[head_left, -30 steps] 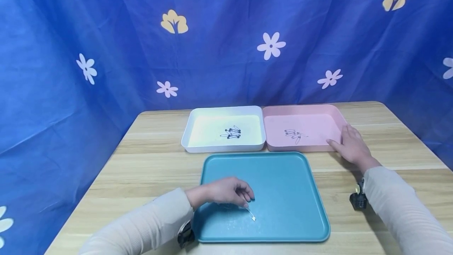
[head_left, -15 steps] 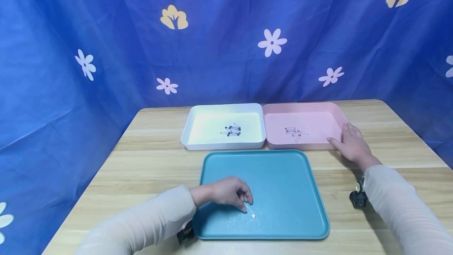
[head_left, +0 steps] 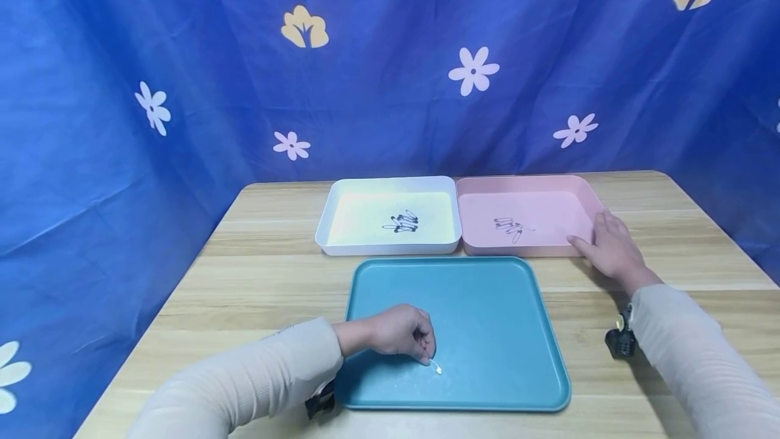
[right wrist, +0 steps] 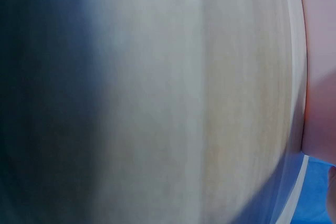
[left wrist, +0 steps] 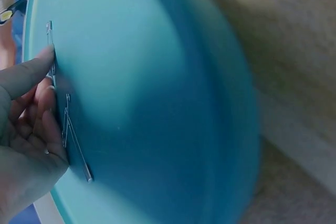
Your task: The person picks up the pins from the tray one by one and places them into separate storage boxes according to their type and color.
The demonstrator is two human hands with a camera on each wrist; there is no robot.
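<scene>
My left hand [head_left: 399, 332] is over the teal tray [head_left: 487, 330], its thumb and forefinger pinching one end of a light-coloured safety pin [head_left: 436, 367]. In the left wrist view the pinched pin's head [left wrist: 49, 26] sticks out past the thumb. More safety pins [left wrist: 79, 148] lie crossed on the tray beside the curled fingers, partly hidden by them. At the pink tray [head_left: 548, 205], my right hand [head_left: 614, 247] rests on the front right corner with fingers stretched along the side wall and thumb at the front rim. Only a sliver of a finger [right wrist: 332, 192] shows in the right wrist view.
Left of the pink tray, touching it, stands a white tray [head_left: 341, 222] holding several dark-headed safety pins [head_left: 402, 222]. Several thin pins [head_left: 510, 227] lie inside the pink tray. All three trays sit on a wooden table [head_left: 256, 276], with a blue flowered curtain [head_left: 378, 87] behind.
The left fingers have closed in on the safety pin, so less of it shows. My right hand stays at the pink tray. The head view has shifted slightly.
</scene>
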